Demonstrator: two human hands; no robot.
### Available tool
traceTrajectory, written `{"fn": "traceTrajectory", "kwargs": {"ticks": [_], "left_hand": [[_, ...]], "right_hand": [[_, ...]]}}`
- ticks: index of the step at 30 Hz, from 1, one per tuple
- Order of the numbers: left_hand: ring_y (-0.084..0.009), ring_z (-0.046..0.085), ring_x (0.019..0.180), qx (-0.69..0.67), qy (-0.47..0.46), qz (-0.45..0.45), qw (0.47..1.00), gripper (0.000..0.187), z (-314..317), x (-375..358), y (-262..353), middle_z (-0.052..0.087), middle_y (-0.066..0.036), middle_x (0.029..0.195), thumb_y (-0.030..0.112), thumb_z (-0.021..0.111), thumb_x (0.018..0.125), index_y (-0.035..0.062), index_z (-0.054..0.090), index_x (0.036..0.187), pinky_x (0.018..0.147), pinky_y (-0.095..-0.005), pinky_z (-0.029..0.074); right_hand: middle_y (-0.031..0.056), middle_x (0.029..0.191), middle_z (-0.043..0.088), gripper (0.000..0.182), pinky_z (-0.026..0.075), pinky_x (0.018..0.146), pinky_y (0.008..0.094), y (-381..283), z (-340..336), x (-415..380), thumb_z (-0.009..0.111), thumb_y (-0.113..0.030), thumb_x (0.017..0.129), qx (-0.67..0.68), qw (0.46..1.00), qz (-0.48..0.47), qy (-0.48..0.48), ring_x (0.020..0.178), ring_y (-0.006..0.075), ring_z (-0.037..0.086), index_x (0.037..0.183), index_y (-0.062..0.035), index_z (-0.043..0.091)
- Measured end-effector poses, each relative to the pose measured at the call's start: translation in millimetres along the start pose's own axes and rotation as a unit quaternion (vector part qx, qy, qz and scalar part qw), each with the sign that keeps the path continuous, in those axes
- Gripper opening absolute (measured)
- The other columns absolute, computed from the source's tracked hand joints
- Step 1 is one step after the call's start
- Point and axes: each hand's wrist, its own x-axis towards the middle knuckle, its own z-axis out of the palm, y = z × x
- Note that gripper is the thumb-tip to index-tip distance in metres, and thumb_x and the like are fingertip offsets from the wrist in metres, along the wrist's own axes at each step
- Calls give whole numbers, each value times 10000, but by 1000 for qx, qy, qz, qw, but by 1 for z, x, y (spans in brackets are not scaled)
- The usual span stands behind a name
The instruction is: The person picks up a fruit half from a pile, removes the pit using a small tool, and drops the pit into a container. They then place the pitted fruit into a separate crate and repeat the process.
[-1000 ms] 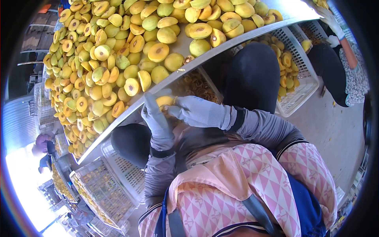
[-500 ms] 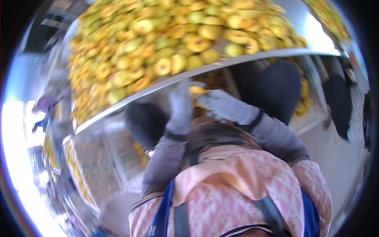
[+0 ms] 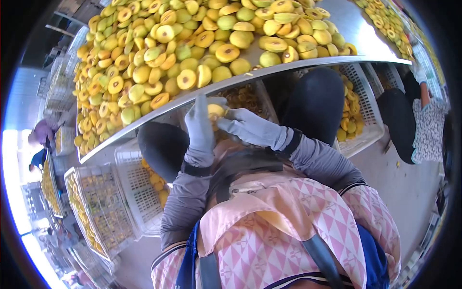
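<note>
Both my hands wear pale gloves and are close together over my lap, just below the metal table's edge. My left hand (image 3: 199,126) is wrapped round a yellow fruit half (image 3: 215,111), its cut side partly showing. At the right side of that piece, the fingers of my right hand (image 3: 252,127) are pressed together against it; anything small between them is hidden. Beyond the edge, a large pile of halved yellow-green fruit (image 3: 186,79) covers much of the metal table (image 3: 260,72).
White crates with fruit stand at the left (image 3: 103,207) and, under the table, at the right (image 3: 370,113). A box of dark orange pieces (image 3: 243,98) is below the edge ahead. One person (image 3: 430,130) is at the far right, another (image 3: 45,132) at the far left.
The view has sharpened and shifted, so the table and my hands appear a little further left. My hands remain together at the fruit half.
</note>
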Motion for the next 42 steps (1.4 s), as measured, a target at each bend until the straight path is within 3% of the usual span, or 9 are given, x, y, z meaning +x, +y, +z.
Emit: {"fn": "traceTrajectory", "kwargs": {"ticks": [4, 6, 11, 14, 26, 29, 32, 38, 42], "left_hand": [[-167, 678, 745, 38, -15, 19, 999, 523, 6, 5, -10, 718, -109, 841, 407, 496, 1052, -59, 718, 966, 691, -276, 543], [-166, 676, 725, 63, -28, 34, 997, 521, 10, 8, -11, 717, -109, 835, 416, 506, 1048, -54, 720, 978, 676, -269, 543], [-173, 677, 721, -12, -6, -67, 998, 549, 17, 16, -20, 712, -118, 830, 439, 489, 1047, -57, 714, 977, 664, -275, 549], [-179, 674, 711, 3, 5, -72, 997, 573, 18, 19, -24, 707, -124, 821, 459, 469, 1048, -57, 710, 979, 656, -282, 553], [-162, 662, 730, 17, 16, -76, 997, 592, 8, 17, -30, 706, -110, 816, 449, 399, 1070, -56, 697, 994, 675, -253, 517], [-166, 664, 733, 10, 18, -82, 996, 589, 7, 14, -29, 706, -112, 815, 447, 394, 1072, -58, 688, 1002, 678, -254, 520], [-168, 668, 738, 123, -10, 29, 992, 578, 0, 16, -41, 705, -111, 814, 427, 375, 1082, -57, 683, 1008, 686, -258, 527], [-160, 665, 741, 10, 2, -109, 994, 558, 10, 9, -20, 703, -104, 823, 392, 354, 1093, -47, 687, 1009, 681, -258, 528], [-171, 665, 741, 59, -7, -54, 997, 539, 3, 10, -28, 703, -106, 841, 409, 387, 1076, -32, 690, 1009, 693, -261, 534]], "right_hand": [[-16, 727, 548, 385, 402, 463, 259, -6, -19, -1, 532, -403, 1039, 32, 992, 120, -25, 513, 84, 459, 1165, -44, 590], [-52, 661, 451, 379, 305, 391, 219, 9, -24, 2, 529, -457, 1023, 77, 984, 157, -32, 444, 44, 360, 1105, -92, 588], [-55, 656, 420, 377, 264, 381, 210, 9, -39, 2, 527, -459, 1013, 154, 961, 221, -65, 433, 31, 324, 1140, -105, 554], [-65, 638, 428, 367, 276, 378, 215, 13, -41, 1, 524, -505, 999, 155, 965, 202, -59, 443, 29, 339, 919, -147, 544], [-76, 623, 389, 300, 230, 389, 212, 12, -24, -2, 543, -439, 997, 227, 950, 210, -32, 449, 22, 294, 926, -148, 548], [-66, 657, 414, 432, 238, 398, 202, 21, -25, 0, 536, -482, 992, 235, 947, 212, -61, 450, 22, 295, 1194, -102, 569], [-86, 619, 386, 272, 210, 392, 218, 11, -26, -3, 527, -397, 1013, 248, 939, 233, -53, 452, 14, 285, 953, -134, 567], [-89, 608, 383, 292, 220, 392, 214, 10, -26, -6, 514, -398, 1019, 264, 932, 240, -67, 448, 14, 294, 974, -118, 585], [-86, 607, 383, 323, 232, 394, 216, 4, -24, -8, 503, -428, 1020, 235, 939, 242, -67, 443, 23, 296, 962, -119, 580]]}}
